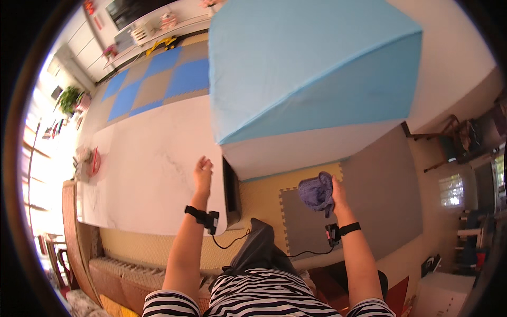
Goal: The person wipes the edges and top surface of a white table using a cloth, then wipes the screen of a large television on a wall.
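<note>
My right hand (338,193) grips a crumpled purple cloth (316,191), held over the grey and tan foam floor mat. My left hand (203,174) is raised above the right end of a white marble-patterned table (158,158), its fingers partly curled and nothing seen in them. Beyond both hands stands a large light-blue fabric canopy (309,63) with white sides, one corner close to the table's edge. Each wrist bears a black strap with a small cabled device.
A brown sofa (122,277) runs behind the table. A red-rimmed basket (95,161) sits at the table's far left end. Blue and grey foam tiles (158,79) lie past the table, near a yellow toy vehicle (161,44). Chairs (445,142) stand at right.
</note>
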{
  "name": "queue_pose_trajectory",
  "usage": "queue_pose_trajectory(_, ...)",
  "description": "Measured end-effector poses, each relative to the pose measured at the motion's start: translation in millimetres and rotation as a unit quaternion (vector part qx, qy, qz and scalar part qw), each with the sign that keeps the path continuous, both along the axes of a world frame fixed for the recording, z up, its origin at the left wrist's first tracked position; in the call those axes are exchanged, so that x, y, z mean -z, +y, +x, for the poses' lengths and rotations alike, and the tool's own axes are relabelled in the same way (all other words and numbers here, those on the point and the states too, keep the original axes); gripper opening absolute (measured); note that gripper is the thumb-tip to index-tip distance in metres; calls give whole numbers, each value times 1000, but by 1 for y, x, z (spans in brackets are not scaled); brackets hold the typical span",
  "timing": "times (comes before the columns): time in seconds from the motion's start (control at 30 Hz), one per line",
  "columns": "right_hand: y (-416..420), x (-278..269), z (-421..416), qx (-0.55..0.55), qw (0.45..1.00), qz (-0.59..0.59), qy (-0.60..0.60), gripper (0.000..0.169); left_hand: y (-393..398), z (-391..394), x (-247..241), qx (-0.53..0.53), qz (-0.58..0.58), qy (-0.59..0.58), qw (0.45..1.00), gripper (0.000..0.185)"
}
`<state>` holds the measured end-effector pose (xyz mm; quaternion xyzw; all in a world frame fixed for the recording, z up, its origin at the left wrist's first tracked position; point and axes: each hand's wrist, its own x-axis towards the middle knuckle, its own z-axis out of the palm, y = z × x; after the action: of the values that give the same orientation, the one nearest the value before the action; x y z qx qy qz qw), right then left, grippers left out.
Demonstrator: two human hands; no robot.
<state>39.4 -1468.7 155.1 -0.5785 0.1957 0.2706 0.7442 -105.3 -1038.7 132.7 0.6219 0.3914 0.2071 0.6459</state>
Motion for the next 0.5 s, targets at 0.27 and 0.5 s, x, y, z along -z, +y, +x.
queue_pose_trajectory(0.27,-68,-84,55,86,981,67,-161,33,32,101,-50,-20,-43,111,993,71)
queue_pose_trajectory(0.5,-89,-148,129,111,944,-128,-282,33,-24,122,-113,87,337,-59,935,53)
